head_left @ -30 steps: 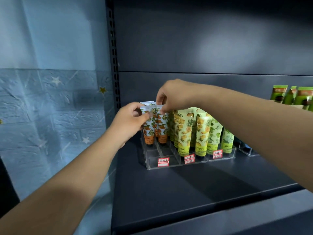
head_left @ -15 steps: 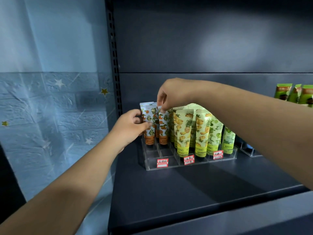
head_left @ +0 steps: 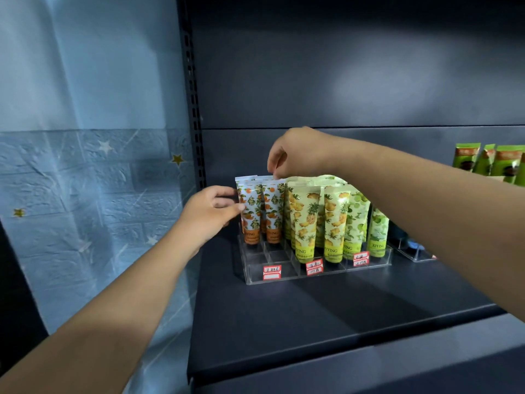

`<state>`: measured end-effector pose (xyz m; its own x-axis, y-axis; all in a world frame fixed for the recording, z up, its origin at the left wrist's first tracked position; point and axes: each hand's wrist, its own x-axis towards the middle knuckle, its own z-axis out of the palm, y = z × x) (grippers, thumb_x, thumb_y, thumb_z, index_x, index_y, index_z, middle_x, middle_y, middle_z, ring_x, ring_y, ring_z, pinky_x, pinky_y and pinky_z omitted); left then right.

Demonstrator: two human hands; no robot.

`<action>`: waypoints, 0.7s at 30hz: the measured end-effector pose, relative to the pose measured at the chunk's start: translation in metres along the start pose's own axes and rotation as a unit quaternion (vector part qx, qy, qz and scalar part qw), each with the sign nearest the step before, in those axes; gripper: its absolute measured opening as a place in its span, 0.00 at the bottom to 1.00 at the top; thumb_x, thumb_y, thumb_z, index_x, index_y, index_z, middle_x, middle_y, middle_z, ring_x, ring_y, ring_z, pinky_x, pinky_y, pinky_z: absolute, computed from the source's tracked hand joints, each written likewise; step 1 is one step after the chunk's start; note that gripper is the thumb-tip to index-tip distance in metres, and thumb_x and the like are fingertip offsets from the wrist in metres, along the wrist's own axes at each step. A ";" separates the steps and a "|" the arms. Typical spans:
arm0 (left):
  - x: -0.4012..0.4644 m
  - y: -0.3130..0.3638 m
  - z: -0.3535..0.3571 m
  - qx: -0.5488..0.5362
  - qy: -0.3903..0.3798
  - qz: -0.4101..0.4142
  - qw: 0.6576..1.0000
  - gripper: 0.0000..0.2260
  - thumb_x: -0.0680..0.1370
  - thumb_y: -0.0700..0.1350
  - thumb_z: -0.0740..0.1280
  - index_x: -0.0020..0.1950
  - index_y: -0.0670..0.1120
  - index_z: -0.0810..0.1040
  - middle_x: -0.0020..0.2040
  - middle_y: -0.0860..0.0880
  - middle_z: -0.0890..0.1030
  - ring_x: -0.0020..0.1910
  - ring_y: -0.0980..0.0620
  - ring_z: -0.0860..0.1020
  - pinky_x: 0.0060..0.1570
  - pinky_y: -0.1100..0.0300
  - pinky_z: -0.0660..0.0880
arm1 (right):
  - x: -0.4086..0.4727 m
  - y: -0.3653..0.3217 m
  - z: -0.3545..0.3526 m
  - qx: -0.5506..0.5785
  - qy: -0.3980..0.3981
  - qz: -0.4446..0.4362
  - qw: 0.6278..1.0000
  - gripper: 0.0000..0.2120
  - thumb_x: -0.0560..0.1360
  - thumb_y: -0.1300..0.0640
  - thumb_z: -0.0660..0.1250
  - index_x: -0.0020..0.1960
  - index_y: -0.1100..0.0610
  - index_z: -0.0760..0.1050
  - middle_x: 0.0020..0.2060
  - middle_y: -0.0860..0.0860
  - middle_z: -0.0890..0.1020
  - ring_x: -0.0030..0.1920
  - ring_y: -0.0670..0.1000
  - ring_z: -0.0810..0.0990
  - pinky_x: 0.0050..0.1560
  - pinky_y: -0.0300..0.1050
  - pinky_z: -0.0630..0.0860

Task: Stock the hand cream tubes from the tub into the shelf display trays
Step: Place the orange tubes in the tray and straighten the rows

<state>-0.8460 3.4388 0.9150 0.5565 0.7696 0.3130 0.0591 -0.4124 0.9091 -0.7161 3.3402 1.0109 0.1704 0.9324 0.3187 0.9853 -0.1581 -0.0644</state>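
Observation:
A clear acrylic display tray (head_left: 284, 277) stands on the dark shelf (head_left: 312, 314). It holds upright hand cream tubes: orange-print ones at the left, pineapple-print tubes (head_left: 304, 217) in the middle, green lime-print tubes (head_left: 377, 231) at the right. My left hand (head_left: 210, 214) grips the leftmost orange-print tube (head_left: 251, 211) from its left side, thumb on its front. My right hand (head_left: 295, 152) hovers above and pinches the top edge of the second orange-print tube (head_left: 272, 211). The tub is out of view.
A second clear tray (head_left: 414, 253) sits to the right, partly behind my right forearm. Green packets (head_left: 494, 162) stand at the far right. A slotted shelf upright (head_left: 193, 109) and a blue star-patterned wall (head_left: 85, 166) lie to the left.
Both orange-print tubes have sunk lower into the tray's left slots. My left hand slid down the left tube; my right hand stayed at the second tube's top.

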 end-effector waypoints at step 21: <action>-0.102 0.077 0.080 0.377 -0.012 0.457 0.805 0.12 0.72 0.50 0.60 0.46 0.46 0.80 0.38 0.50 0.83 0.43 0.47 0.80 0.40 0.56 0.76 | -0.183 0.053 0.012 -0.159 0.330 -0.013 0.930 0.11 0.69 0.53 0.62 0.39 0.59 0.81 0.31 0.54 0.82 0.34 0.57 0.80 0.36 0.44 0.76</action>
<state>-0.8317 3.2889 0.9310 0.6683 -0.0301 0.7432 0.0976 -0.9870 -0.1277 -0.6951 3.1654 0.9380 0.0109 0.5505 0.8347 0.9246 -0.3235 0.2013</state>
